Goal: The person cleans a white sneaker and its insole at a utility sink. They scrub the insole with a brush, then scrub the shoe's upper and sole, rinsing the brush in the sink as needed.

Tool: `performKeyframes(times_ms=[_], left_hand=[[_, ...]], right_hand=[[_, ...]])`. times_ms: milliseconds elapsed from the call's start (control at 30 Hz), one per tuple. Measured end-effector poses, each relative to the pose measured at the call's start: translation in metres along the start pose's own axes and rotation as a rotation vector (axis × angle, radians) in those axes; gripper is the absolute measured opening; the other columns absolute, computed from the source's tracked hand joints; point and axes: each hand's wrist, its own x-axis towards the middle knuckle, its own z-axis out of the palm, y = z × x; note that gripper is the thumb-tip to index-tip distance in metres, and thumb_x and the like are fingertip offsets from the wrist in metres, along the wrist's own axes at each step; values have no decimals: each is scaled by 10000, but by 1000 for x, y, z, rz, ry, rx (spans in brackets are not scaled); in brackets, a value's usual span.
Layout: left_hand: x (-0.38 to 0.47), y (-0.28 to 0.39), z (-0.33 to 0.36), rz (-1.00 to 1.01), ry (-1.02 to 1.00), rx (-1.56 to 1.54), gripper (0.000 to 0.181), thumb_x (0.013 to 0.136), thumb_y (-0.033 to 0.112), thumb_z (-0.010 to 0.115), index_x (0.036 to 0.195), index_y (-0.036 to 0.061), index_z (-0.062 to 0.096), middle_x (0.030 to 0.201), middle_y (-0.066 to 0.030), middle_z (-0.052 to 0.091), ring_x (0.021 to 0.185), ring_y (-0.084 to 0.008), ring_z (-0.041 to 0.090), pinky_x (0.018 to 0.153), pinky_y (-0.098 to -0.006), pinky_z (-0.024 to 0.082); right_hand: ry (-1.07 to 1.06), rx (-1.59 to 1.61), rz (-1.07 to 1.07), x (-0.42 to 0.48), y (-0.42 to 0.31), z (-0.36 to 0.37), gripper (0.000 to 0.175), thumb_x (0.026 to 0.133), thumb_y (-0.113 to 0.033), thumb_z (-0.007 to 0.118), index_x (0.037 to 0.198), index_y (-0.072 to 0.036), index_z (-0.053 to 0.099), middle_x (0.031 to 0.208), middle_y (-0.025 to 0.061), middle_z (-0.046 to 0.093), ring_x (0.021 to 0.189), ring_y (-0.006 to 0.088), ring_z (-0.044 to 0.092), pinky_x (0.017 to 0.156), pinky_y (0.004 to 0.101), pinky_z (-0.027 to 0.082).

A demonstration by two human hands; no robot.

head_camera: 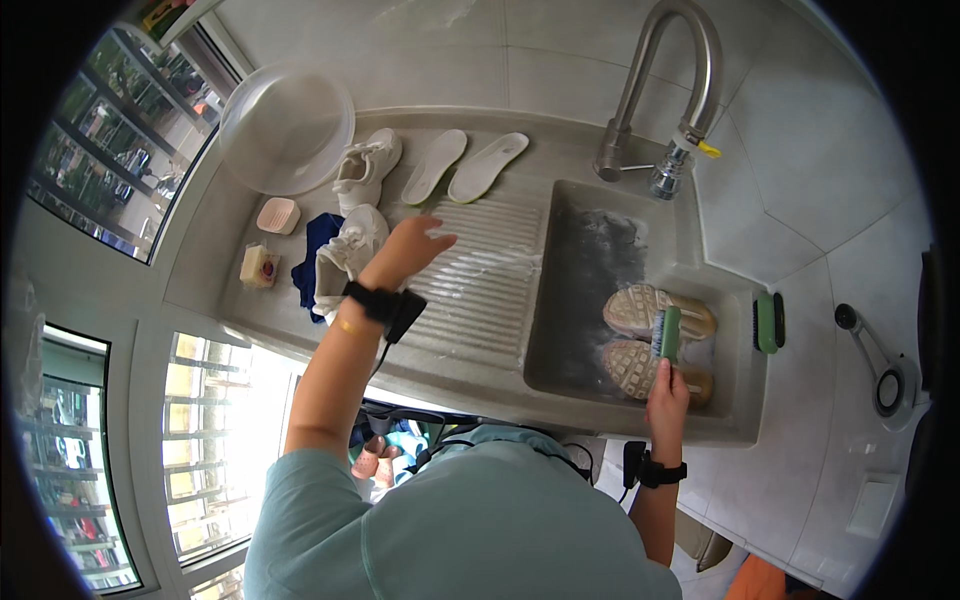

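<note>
In my right hand (666,401) is a green scrubbing brush (670,334), held by its lower end with the bristles facing left. It is over a pair of shoes lying soles up in the sink basin (705,217): one sole (634,309) at the back, the other sole (631,369) nearer me. Dark, soapy water (592,247) covers the basin floor. My left hand (412,244) holds nothing, its fingers apart above the ribbed washboard (480,292). Beside it are a white sneaker (352,244) and, farther back, another white sneaker (369,169).
Two insoles (435,166) lie behind the washboard. At left are a clear plastic basin (289,127), a pink soap dish (278,216), a wrapped soap bar (259,265) and a navy cloth (309,274). A faucet (637,90) arches over the sink. Another green brush (765,322) rests on the right rim.
</note>
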Motion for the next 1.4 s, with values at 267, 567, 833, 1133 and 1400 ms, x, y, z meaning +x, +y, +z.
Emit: performKeyframes(times_ms=[267,567,833,1133,1400], left_hand=[[-110,-31,-67,-157,461,252,281,702,257,723,709,4,603,702,-157,584,692,-320,571,612,-379,448],[-97,-30,-46,111,557,382,216,702,180,718,766,7,605,810,-151,588,810,-336,561,704,-390,449],[10,-10,33,230,134,512,257,756,248,642,817,1,614,870,-184,601,886,-352,572,773,-421,477],[118,-2,114,-56,258,1039,239,814,120,550,1020,14,609,1003,-157,607,891,-297,628,710,-379,533],[132,-4,91,25,10,957,177,819,114,560,948,65,671,994,-129,637,914,-283,634,656,-390,528]], right_hand=[[-169,-201,-98,4,-19,41,394,913,-377,510,806,1,543,521,36,459,388,131,449,350,289,357],[-301,-183,-53,10,-6,83,412,901,-374,539,760,13,528,532,58,467,427,153,455,423,317,360],[-240,-232,-135,9,6,79,409,898,-362,541,785,31,543,586,112,512,530,214,496,522,350,389],[-73,-208,-70,-5,20,41,340,901,-295,549,807,31,563,577,86,495,536,160,451,516,323,371],[-66,-119,109,-13,10,27,347,909,-341,526,777,-21,531,502,20,433,357,107,401,329,283,290]])
